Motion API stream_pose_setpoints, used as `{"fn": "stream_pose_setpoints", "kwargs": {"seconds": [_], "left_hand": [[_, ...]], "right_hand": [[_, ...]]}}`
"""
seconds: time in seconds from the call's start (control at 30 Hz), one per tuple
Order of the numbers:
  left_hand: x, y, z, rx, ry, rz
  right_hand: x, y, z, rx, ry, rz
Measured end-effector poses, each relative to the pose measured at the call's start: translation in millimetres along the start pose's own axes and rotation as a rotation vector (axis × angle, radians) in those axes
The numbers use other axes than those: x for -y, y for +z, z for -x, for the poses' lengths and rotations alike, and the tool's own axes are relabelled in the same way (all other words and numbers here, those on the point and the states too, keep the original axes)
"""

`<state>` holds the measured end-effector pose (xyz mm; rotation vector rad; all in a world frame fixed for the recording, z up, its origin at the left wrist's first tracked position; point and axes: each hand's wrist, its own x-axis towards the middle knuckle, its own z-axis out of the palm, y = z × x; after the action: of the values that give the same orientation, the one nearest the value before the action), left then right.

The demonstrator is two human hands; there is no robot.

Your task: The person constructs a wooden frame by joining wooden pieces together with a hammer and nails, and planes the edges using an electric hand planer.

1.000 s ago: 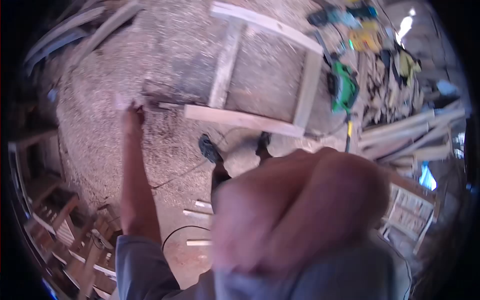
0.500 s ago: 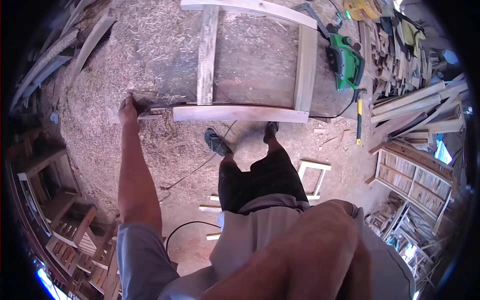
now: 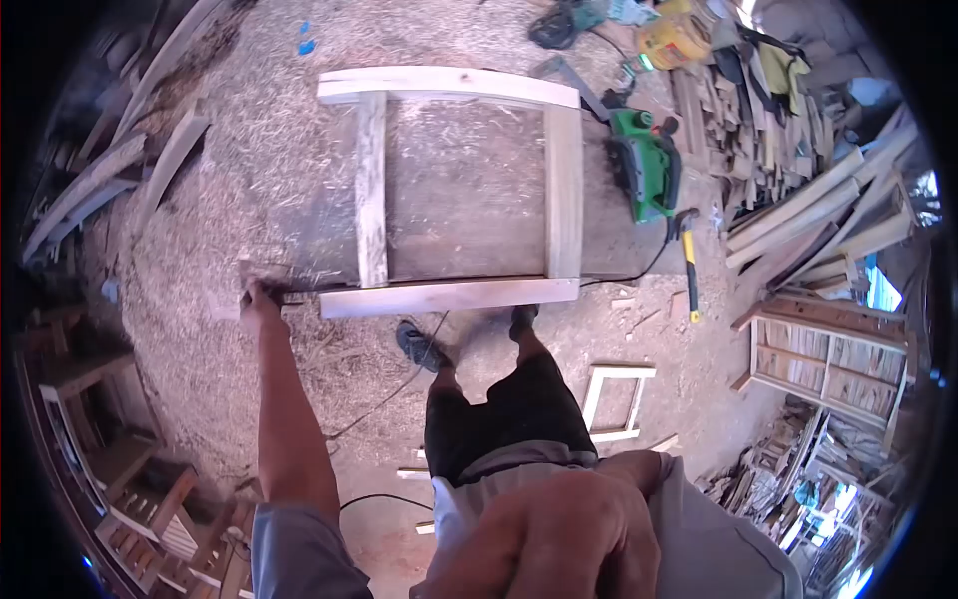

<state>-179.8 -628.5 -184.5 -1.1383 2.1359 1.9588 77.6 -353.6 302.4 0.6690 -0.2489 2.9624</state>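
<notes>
My left hand [image 3: 261,301] reaches out to the left end of the low work board. Its fingers look curled at a dark edge among the shavings, and what they hold, if anything, I cannot make out. To its right a wooden frame [image 3: 449,296] lies on the board, made of two long rails, the far one curved, joined by two crosspieces. My right arm [image 3: 559,534] is bent across my chest, close to the camera. The right hand itself is out of sight.
A green electric planer [image 3: 651,165] stands right of the frame, with a yellow-handled hammer [image 3: 691,270] beside it. A smaller wooden frame [image 3: 617,401] lies on the floor. Wood offcuts [image 3: 763,140] are piled at the right. A cord [image 3: 374,407] runs near my feet.
The view has shifted, so the frame, planer and hammer appear lower and further left. My left hand stays by the board's left end. The right arm sits lower in view, still bent.
</notes>
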Motion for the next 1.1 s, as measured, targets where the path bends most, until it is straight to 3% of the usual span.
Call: {"fn": "stream_pose_setpoints", "kwargs": {"seconds": [0.03,0.07,0.1,0.13,0.2,0.23,0.3,0.4,0.6,0.7,0.77,0.9,0.93,1.0,1.1], "left_hand": [[-12,2,20,-0.041,0.007,-0.014],[-12,-4,0,-0.046,-0.01,-0.356],[-8,-6,-27,-0.047,-0.023,-0.69],[0,5,-20,0.025,-0.167,0.02],[3,2,-36,0.089,-0.259,-0.107],[-21,13,0,0.009,-0.277,-0.052],[-40,18,25,0.01,-0.307,-0.001],[-1,8,-34,0.205,-0.331,0.073],[-7,32,9,0.183,-0.353,-0.084],[-26,42,62,0.02,-0.178,-0.321],[-26,42,65,0.019,0.005,-0.537],[19,18,50,0.013,0.478,-0.779],[13,14,62,0.081,0.434,-0.804],[-2,6,86,0.192,0.568,-0.787],[-8,-10,84,0.158,0.712,-0.972]], "right_hand": [[1,4,0,-0.011,-0.015,-0.034],[5,-7,-9,0.081,0.016,-0.077],[4,5,-7,0.028,-0.012,-0.078],[3,16,-4,-0.025,-0.041,-0.076],[-7,40,-2,-0.183,-0.141,-0.138],[-12,45,-5,-0.208,-0.171,-0.166],[-13,49,-6,-0.193,-0.144,-0.198],[-12,50,-6,-0.19,-0.123,-0.258],[7,41,-8,-0.125,-0.071,-0.327],[10,44,-4,-0.126,-0.022,-0.419],[10,51,0,-0.152,0.032,-0.537],[16,52,-4,-0.137,0.258,-0.642],[19,44,-13,-0.068,0.257,-0.545],[8,44,-16,-0.065,0.187,-0.467],[-18,59,-8,-0.235,0.052,-0.457]]}}
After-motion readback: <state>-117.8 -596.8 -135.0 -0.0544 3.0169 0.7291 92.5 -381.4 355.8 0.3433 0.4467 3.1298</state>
